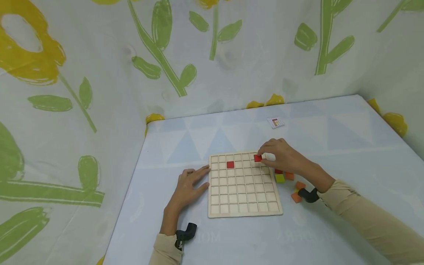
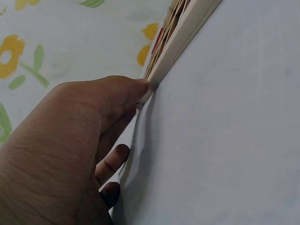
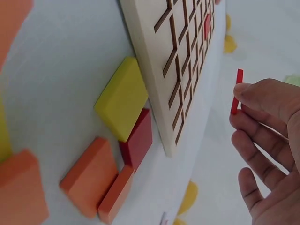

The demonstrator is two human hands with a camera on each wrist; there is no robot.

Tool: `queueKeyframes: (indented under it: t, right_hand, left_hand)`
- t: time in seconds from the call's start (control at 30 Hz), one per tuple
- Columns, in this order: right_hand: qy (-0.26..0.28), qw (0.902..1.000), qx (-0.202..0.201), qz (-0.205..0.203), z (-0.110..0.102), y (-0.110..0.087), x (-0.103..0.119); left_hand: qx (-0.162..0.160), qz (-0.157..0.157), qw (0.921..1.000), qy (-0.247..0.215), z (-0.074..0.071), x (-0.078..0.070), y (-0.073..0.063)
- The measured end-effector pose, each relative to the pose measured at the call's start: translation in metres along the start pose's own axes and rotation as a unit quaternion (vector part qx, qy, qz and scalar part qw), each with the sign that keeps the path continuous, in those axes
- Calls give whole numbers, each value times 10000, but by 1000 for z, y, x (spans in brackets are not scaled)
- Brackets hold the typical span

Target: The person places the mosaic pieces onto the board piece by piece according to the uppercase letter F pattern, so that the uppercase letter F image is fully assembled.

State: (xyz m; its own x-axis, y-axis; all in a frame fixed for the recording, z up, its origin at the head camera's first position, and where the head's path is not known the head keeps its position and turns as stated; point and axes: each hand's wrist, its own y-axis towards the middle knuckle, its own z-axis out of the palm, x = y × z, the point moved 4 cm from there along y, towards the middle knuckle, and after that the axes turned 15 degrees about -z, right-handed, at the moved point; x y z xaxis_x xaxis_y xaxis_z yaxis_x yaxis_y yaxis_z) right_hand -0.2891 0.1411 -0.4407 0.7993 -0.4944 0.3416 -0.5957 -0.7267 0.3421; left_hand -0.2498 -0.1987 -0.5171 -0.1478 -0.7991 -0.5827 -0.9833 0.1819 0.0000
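A wooden grid board (image 1: 237,188) lies flat on the table, with one red square tile (image 1: 230,164) set in a cell of its second row. Over the board's far right corner my right hand (image 1: 281,156) pinches another red tile (image 3: 237,91) between thumb and finger, its remaining fingers loosely bent. In the right wrist view this tile is seen edge-on, above the board's surface. My left hand (image 1: 188,189) rests at the board's left side, thumb and fingertips touching the edge. The left wrist view shows that thumb (image 2: 124,89) against the board's side.
Right of the board lie loose tiles: a yellow tile (image 3: 123,98), a dark red tile (image 3: 137,140) and several orange ones (image 1: 296,197). A small printed card (image 1: 276,122) lies farther back. Flower-patterned cloth (image 1: 232,81) surrounds the pale table (image 1: 165,147).
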Motion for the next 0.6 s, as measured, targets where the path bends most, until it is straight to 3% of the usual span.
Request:
queueKeyframes:
  t: [0.27, 0.6]
  right_hand:
    - [28, 9993, -112, -364, 10, 13, 7]
    - [67, 9987, -80, -504, 17, 26, 14]
  left_hand:
    - [-24, -6, 10000, 2, -1, 2, 0]
    - [30, -54, 10000, 69, 0, 3, 2]
